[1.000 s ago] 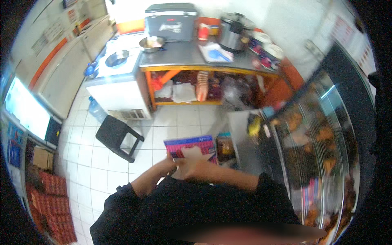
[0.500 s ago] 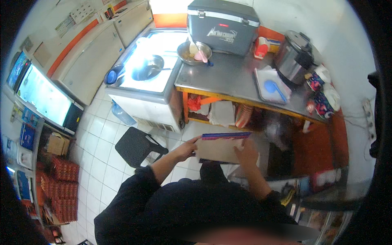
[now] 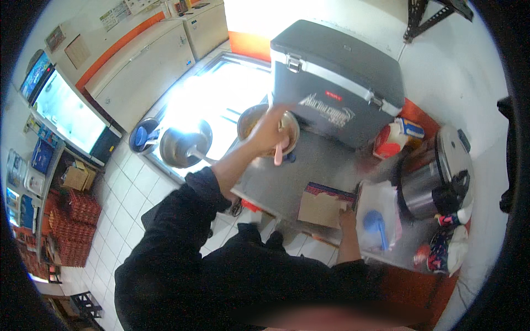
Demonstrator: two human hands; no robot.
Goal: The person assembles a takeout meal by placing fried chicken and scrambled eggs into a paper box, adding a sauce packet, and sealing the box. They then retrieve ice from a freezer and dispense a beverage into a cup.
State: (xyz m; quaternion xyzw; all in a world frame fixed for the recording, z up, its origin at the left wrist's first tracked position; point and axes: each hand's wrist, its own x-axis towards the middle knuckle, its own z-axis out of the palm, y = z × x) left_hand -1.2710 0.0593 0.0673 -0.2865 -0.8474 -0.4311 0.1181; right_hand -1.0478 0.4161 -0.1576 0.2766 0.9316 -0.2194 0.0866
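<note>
My left hand [image 3: 266, 134] is over the steel bowl [image 3: 243, 122] at the back left of the steel worktable [image 3: 265, 185]. Its fingers are smeared by motion, so whether they grip anything is unclear. Beside them a pink-handled utensil [image 3: 280, 153] leans over the bowl's near rim; the food inside is mostly covered by my hand. At the table's front edge my right hand [image 3: 348, 219] is closed on the right side of a flat piece of brown cardboard [image 3: 320, 208] with a purple-blue edge. The cardboard rests on or just above the tabletop.
Behind the bowl stands a large grey cooler [image 3: 337, 83]. To the right are a tray [image 3: 367, 193] with a blue scoop [image 3: 375, 222], a tall steel pot [image 3: 430, 179] and a red-and-white package [image 3: 389, 140]. A steel pan [image 3: 179, 149] sits on the lit freezer top at left.
I have come closer to the worktable. My left hand has let go of the cardboard and reached up to the bowl. My right hand has brought the cardboard to the table's front edge.
</note>
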